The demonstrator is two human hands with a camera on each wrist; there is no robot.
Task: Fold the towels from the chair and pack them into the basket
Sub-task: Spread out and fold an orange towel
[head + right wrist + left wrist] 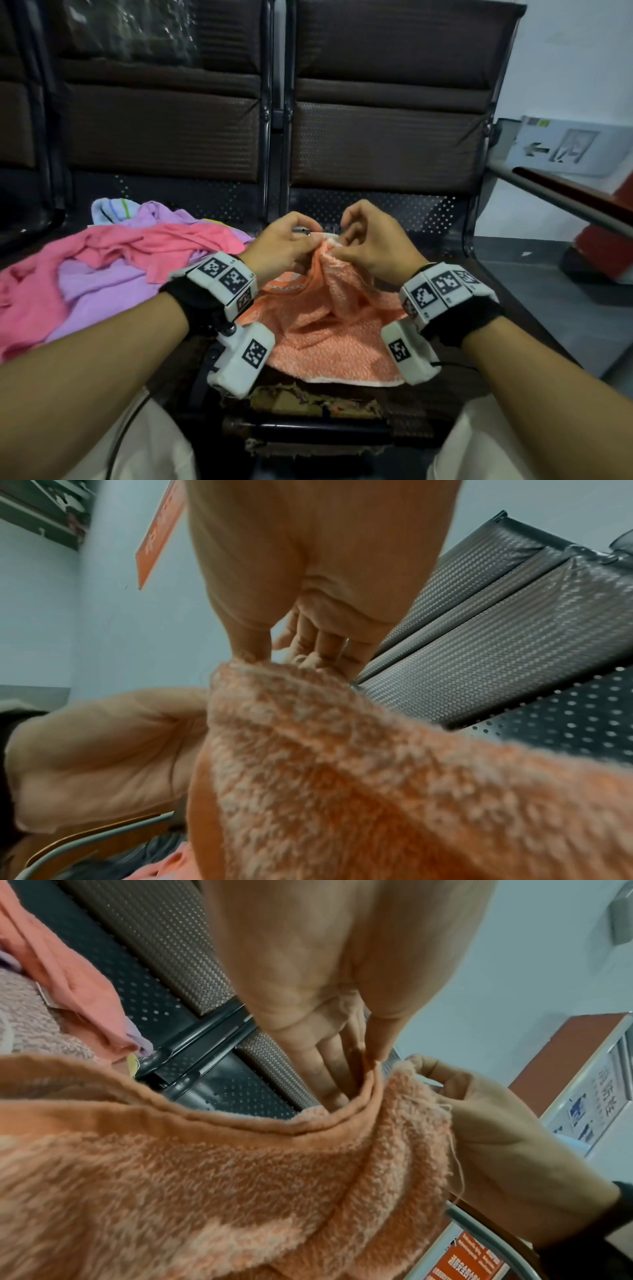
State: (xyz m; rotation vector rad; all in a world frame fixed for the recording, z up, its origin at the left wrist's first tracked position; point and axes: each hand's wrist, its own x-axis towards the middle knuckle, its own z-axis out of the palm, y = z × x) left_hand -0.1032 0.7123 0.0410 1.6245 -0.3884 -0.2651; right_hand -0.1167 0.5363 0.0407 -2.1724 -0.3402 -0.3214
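Observation:
An orange towel (329,322) with a white speckle lies bunched on the right chair seat, and its top edge is lifted. My left hand (291,245) pinches that edge between thumb and fingers. My right hand (368,245) pinches the same edge right beside it, so the two hands nearly touch. In the left wrist view the left hand (342,1053) has its thumb and fingers on the hem of the orange towel (212,1183). In the right wrist view the right hand (308,647) holds the orange towel (394,777) at its top corner. No basket is in view.
A heap of towels lies on the left seat: a pink one (102,253), a lilac one (102,284) and a pale blue striped one (113,209). Dark chair backs (387,137) rise behind. A metal armrest (561,202) and a white box (579,144) are at the right.

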